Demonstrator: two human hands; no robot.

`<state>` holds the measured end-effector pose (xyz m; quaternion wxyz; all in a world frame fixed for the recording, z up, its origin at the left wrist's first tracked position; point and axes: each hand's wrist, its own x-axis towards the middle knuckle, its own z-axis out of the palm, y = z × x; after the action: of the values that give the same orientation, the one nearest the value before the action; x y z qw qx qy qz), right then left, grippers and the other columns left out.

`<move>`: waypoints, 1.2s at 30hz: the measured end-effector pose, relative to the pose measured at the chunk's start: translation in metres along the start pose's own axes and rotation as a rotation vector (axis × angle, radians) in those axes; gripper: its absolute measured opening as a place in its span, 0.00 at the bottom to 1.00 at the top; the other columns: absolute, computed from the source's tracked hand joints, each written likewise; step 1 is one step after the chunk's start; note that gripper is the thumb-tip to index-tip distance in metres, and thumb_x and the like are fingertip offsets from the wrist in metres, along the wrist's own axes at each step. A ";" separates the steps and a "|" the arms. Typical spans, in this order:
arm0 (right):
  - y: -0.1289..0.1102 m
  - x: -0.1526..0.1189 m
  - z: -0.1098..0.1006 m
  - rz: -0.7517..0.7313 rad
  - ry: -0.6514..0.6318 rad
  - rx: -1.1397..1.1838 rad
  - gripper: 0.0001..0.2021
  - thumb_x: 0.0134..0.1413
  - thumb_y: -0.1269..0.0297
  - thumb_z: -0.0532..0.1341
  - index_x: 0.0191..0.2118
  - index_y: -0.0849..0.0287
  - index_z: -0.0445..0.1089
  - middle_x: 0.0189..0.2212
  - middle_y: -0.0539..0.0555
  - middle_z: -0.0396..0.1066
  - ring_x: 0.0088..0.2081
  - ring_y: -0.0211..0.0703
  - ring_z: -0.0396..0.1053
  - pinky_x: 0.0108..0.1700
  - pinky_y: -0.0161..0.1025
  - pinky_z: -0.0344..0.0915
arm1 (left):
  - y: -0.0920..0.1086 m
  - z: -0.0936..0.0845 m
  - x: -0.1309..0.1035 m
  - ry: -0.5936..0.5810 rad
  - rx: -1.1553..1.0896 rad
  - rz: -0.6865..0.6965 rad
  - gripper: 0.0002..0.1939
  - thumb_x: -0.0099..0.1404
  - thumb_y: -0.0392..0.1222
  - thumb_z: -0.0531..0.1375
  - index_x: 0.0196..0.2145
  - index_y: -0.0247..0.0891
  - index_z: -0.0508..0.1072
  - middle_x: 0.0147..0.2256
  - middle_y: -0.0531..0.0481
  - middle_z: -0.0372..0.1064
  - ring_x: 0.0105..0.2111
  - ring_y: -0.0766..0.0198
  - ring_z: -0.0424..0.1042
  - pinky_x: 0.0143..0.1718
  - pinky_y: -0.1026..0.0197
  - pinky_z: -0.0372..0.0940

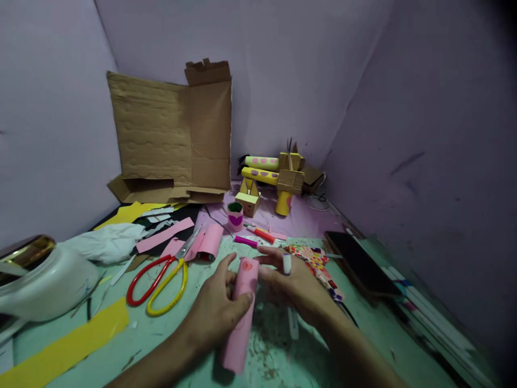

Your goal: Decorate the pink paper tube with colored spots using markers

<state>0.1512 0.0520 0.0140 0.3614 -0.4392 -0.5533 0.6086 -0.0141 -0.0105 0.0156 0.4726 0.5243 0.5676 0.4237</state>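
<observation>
My left hand [214,304] is wrapped round a pink paper tube [239,339], thumb across its upper side. The tube lies slanted, its far end pointing away from me, with a small red heart-like mark near that end. My right hand [297,283] is at the tube's far end on the right, its fingertips by the edge. A slim white marker [293,324] shows below this hand, and a white end also shows between its fingers; the palm hides the middle. Scissors [167,285] with one red and one yellow handle lie open left of my left hand.
A cardboard box [169,134] stands open against the wall. Yellow spotted tube figures [291,180] and a small decorated cup [235,217] are at the back. Pink and yellow paper [76,339] lie left, with a white rounded container [48,283]. A phone [359,264] is right.
</observation>
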 end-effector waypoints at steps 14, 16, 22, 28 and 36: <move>-0.001 -0.012 0.015 0.034 -0.067 0.279 0.24 0.28 0.68 0.72 0.40 0.60 0.72 0.28 0.51 0.73 0.30 0.41 0.70 0.34 0.38 0.66 | 0.010 0.016 -0.011 -0.129 0.066 0.007 0.29 0.53 0.37 0.61 0.53 0.38 0.66 0.48 0.43 0.72 0.45 0.51 0.71 0.45 0.54 0.66; -0.001 -0.011 0.013 0.005 -0.043 0.207 0.28 0.28 0.70 0.71 0.44 0.60 0.71 0.30 0.51 0.73 0.29 0.39 0.69 0.32 0.37 0.66 | 0.013 0.017 -0.011 -0.116 0.044 -0.026 0.26 0.53 0.35 0.60 0.51 0.37 0.68 0.45 0.44 0.74 0.41 0.53 0.73 0.42 0.56 0.67; 0.002 -0.008 0.003 -0.051 -0.060 0.317 0.29 0.34 0.60 0.71 0.48 0.56 0.69 0.45 0.56 0.67 0.28 0.34 0.65 0.23 0.30 0.58 | 0.005 0.006 0.002 0.031 0.010 -0.081 0.23 0.55 0.43 0.61 0.48 0.32 0.69 0.37 0.43 0.75 0.34 0.53 0.73 0.33 0.57 0.67; 0.004 -0.003 -0.001 0.111 -0.198 0.626 0.15 0.50 0.53 0.62 0.35 0.60 0.73 0.37 0.60 0.72 0.35 0.43 0.70 0.27 0.34 0.62 | -0.004 -0.006 0.011 0.209 0.334 0.019 0.31 0.54 0.48 0.63 0.53 0.32 0.67 0.51 0.34 0.68 0.50 0.43 0.67 0.48 0.49 0.63; 0.004 -0.014 0.024 -0.120 -0.038 0.715 0.15 0.44 0.51 0.68 0.33 0.54 0.67 0.36 0.51 0.70 0.37 0.41 0.69 0.43 0.41 0.67 | 0.008 0.007 -0.014 0.010 0.472 0.220 0.12 0.63 0.47 0.56 0.35 0.39 0.75 0.23 0.52 0.69 0.21 0.64 0.64 0.24 0.63 0.59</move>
<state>0.1340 0.0297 0.0117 0.5169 -0.2404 -0.3367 0.7494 -0.0054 -0.0235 0.0229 0.2856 0.6766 0.5925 0.3310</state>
